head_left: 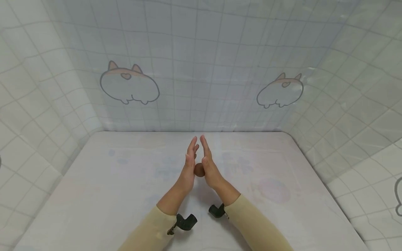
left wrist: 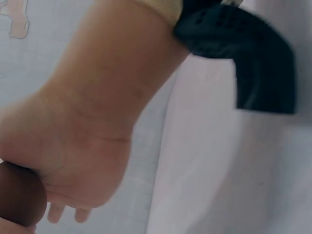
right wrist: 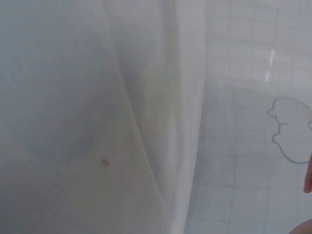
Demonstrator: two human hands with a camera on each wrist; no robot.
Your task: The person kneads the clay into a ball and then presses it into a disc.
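Observation:
A small brown ball (head_left: 199, 169), smooth and round, sits between two upright palms above the table's middle in the head view. My left hand (head_left: 189, 167) presses it from the left with fingers straight and pointing away from me. From the other side the palm of my right hand (head_left: 211, 170) bears on it, fingers also extended. The fingertips lean towards each other with a narrow gap. In the left wrist view the brown ball (left wrist: 20, 194) lies against the heel of the left hand (left wrist: 73, 151). Only a bit of the right hand's finger (right wrist: 308, 180) enters the right wrist view.
A pale, faintly patterned cloth covers the table (head_left: 110, 195). White grid-patterned curtains (head_left: 207, 87) with cartoon animal drawings rise behind and at both sides. Black wrist camera mounts (head_left: 186, 222) stick out from the beige sleeves (head_left: 150, 228) over the table.

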